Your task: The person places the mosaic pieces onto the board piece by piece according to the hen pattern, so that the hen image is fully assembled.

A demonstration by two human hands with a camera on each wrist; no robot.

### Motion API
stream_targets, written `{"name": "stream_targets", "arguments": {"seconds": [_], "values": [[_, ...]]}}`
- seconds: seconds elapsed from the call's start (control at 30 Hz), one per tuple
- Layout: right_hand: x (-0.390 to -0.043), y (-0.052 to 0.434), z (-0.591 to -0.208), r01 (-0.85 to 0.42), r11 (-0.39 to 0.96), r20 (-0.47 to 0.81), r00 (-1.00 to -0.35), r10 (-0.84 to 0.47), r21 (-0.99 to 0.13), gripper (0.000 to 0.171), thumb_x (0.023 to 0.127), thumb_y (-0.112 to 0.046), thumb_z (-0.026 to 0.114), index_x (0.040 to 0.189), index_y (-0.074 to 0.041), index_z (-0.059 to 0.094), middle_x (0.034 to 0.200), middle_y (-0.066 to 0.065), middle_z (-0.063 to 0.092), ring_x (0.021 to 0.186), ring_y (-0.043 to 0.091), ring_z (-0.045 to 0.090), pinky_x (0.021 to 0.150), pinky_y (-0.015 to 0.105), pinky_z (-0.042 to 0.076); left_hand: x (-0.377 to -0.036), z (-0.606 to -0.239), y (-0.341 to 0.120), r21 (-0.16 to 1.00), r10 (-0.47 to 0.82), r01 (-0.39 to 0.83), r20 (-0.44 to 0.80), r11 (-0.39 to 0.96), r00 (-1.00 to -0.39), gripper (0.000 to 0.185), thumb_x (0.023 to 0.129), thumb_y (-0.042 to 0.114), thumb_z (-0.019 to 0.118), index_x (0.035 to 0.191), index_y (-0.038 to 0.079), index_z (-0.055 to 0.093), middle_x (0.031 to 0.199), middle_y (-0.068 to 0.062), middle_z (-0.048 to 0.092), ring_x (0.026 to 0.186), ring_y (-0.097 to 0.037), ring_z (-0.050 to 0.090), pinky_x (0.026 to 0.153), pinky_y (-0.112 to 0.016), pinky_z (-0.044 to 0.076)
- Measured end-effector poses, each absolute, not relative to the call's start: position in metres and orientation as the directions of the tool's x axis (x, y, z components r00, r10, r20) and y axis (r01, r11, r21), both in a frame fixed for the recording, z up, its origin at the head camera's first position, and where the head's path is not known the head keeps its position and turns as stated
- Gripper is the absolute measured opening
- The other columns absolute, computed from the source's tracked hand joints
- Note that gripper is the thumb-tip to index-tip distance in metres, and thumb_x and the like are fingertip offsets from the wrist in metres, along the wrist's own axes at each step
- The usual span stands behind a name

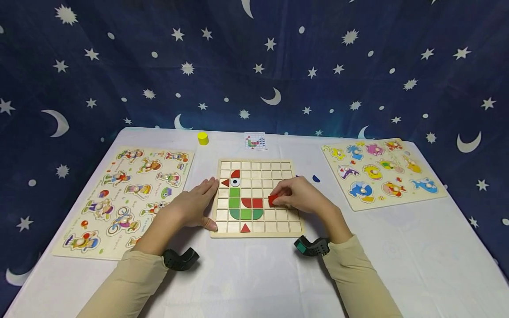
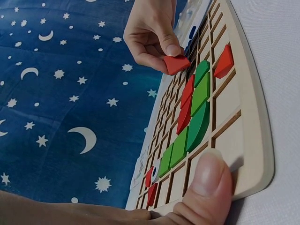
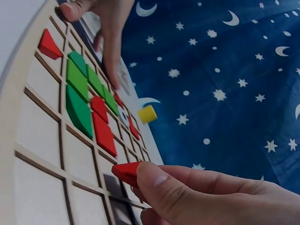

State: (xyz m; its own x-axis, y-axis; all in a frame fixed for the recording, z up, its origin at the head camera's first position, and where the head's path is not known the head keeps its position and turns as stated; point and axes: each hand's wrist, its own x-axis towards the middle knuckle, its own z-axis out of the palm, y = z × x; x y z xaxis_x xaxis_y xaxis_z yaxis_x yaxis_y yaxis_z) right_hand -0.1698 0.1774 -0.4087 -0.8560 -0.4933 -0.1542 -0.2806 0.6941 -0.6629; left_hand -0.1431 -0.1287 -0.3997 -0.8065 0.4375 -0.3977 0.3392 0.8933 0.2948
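Observation:
A wooden grid board [image 1: 277,226] lies flat on the table, with red, green and eye-marked white tiles forming a bird shape on its left half. My right hand [image 1: 298,194] pinches a small red tile [image 3: 125,172] between thumb and fingers, over the cells right of the red square tile [image 1: 257,203]. In the left wrist view, that held tile shows a pointed corner. My left hand [image 1: 191,205] rests along the board's left edge, its fingers stretched out and the thumb [image 2: 208,180] near the front corner. A red triangle tile [image 1: 245,228] sits in the front row.
Behind the board lie a picture card [image 1: 255,141] of a bird pattern and a yellow cylinder [image 1: 203,138]. A blue tile [image 1: 316,178] is on the table beyond my right hand. Knobbed puzzle boards flank the grid: sports figures [image 1: 159,152] left, sea animals [image 1: 381,201] right.

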Motion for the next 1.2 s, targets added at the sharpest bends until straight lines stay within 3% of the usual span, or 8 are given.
{"name": "stream_targets", "arguments": {"seconds": [0.67,1.2], "values": [[-0.170,0.167,-0.419,-0.378,0.692,-0.087,-0.840,-0.536,-0.615,0.019,0.078,-0.025,0.078,0.092,-0.013,0.075,0.089,-0.004,0.070,0.082,0.008,0.059,0.074,0.024,0.049,-0.144,-0.400,-0.128,0.303,0.445,0.344,-0.390,0.889,-0.806,0.122,0.063,0.053,0.078,0.152,0.003,0.012,0.159,-0.017,0.010,0.147,-0.034,0.012,0.109,-0.063,0.024],[-0.171,0.167,-0.424,-0.453,0.683,0.005,-0.836,-0.549,-0.573,0.017,0.077,-0.028,0.077,0.090,-0.017,0.078,0.084,-0.011,0.064,0.079,0.004,0.057,0.073,0.024,0.049,-0.145,-0.399,-0.128,0.302,0.443,0.342,-0.393,0.890,-0.806,0.121,0.064,0.054,0.078,0.152,0.004,0.012,0.160,-0.016,0.011,0.147,-0.035,0.013,0.109,-0.063,0.024]]}}
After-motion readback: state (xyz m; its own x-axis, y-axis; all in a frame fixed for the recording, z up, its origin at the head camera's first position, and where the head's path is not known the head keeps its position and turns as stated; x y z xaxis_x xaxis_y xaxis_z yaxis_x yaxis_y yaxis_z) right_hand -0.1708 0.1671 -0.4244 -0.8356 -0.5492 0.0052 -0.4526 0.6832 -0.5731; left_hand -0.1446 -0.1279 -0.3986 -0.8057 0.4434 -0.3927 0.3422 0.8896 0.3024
